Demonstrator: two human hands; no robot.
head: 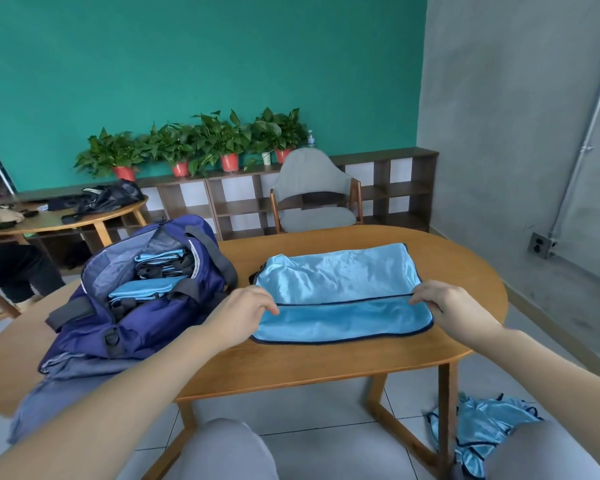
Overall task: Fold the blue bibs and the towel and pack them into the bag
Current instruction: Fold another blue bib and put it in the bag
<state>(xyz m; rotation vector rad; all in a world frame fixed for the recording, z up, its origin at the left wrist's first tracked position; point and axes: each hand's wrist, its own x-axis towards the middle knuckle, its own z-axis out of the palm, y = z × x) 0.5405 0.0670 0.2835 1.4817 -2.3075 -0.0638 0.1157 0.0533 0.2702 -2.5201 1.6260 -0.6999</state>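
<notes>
A light blue bib (340, 292) with dark trim lies flat on the wooden table (291, 368), one edge folded over its middle. My left hand (246, 306) pinches the left end of that folded edge. My right hand (437, 301) pinches its right end. To the left stands the open navy bag (136, 327), with several folded blue bibs (146, 289) stacked inside. More unfolded blue bibs (482, 431) lie in a heap by my right knee. A grey cloth (66, 386), possibly the towel, hangs under the bag over the table's edge.
A grey chair (314, 192) stands behind the table, before a low shelf with potted plants (194, 143). A second table (66, 216) with dark bags is at far left, with a seated person's legs (11, 268) beside it.
</notes>
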